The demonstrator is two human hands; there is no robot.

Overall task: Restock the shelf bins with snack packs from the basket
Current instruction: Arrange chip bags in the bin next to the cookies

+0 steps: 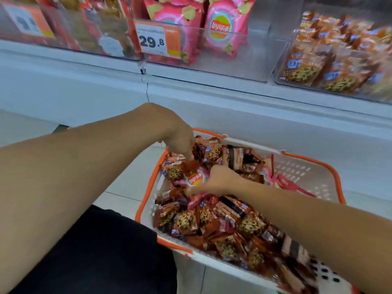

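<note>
Two bare hands reach into a white basket (pixel 305 172) with an orange rim, set on the pale floor in front of a white shelf unit (pixel 212 90). The basket is heaped with small cookie packs (pixel 186 221), brown and orange wrappers printed with chocolate-chip biscuits, and among them near the far left corner lies a pink chip bag (pixel 194 180) with a red and yellow logo facing up. The left hand (pixel 180 136) comes down from above at the far left corner of the basket, fingers pointing downward and pinching the top edge of one brown wrapper (pixel 189 166) just beside the pink bag; motion blur hides how many fingers take part. The right hand (pixel 216 179) lies low across the middle of the heap, thumb and fingers spread around the right edge of the pink chip bag and touching it; whether it truly grips the bag cannot be told. Above, three clear bins stand side by side on the shelf: the right bin (pixel 297 64) holds cookie packs of the same kind, the middle bin (pixel 244 60) holds upright pink chip bags behind an orange price tag (pixel 158 40) reading 29.8, and the left bin (pixel 84 28) is blurred. Dark clothing (pixel 95 251) fills the lower left corner.
</note>
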